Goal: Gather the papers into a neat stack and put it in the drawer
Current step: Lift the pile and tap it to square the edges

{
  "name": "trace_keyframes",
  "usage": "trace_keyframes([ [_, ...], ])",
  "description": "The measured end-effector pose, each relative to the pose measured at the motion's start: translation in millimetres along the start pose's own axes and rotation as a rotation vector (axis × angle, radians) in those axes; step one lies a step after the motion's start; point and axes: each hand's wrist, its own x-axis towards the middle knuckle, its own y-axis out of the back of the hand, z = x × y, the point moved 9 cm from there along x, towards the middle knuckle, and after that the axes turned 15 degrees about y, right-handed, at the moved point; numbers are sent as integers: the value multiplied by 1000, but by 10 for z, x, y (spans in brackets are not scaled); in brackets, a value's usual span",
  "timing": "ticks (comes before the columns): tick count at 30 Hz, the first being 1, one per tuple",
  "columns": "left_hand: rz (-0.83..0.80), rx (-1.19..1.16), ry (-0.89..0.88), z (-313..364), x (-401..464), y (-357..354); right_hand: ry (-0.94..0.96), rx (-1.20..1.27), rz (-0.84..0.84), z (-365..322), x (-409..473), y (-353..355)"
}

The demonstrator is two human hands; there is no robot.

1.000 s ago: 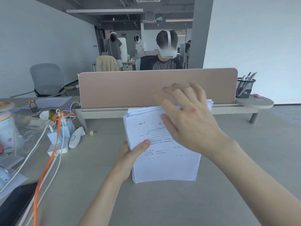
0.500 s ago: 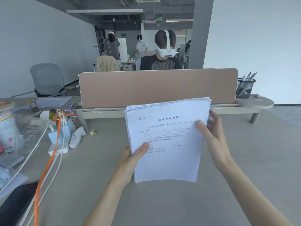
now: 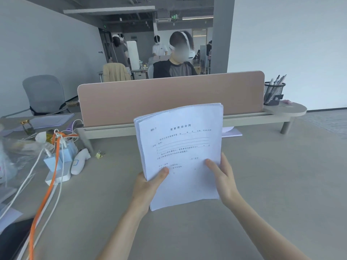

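A thick stack of white printed papers stands upright above the grey desk, its lower edge near the desk surface. My left hand grips the stack's lower left edge, thumb on the front sheet. My right hand grips the lower right edge, thumb also on the front. The top sheets are slightly fanned at the upper left corner. One more white sheet lies flat under the divider shelf behind the stack. No drawer is in view.
A pink divider panel runs across the desk, a person seated behind it. Cables, chargers and a white device clutter the left side. A mesh pen holder stands at the right on a round shelf. A small binder clip lies nearby.
The stack went from lying flat under my right palm to being held upright. My right hand moved off the top to the right edge, then down to the lower right corner.
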Motion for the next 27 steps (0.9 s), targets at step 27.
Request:
trace_keyframes([
  [27,-160,126,289,-355,14,-416,-282,-223,-65,215,-205,542],
])
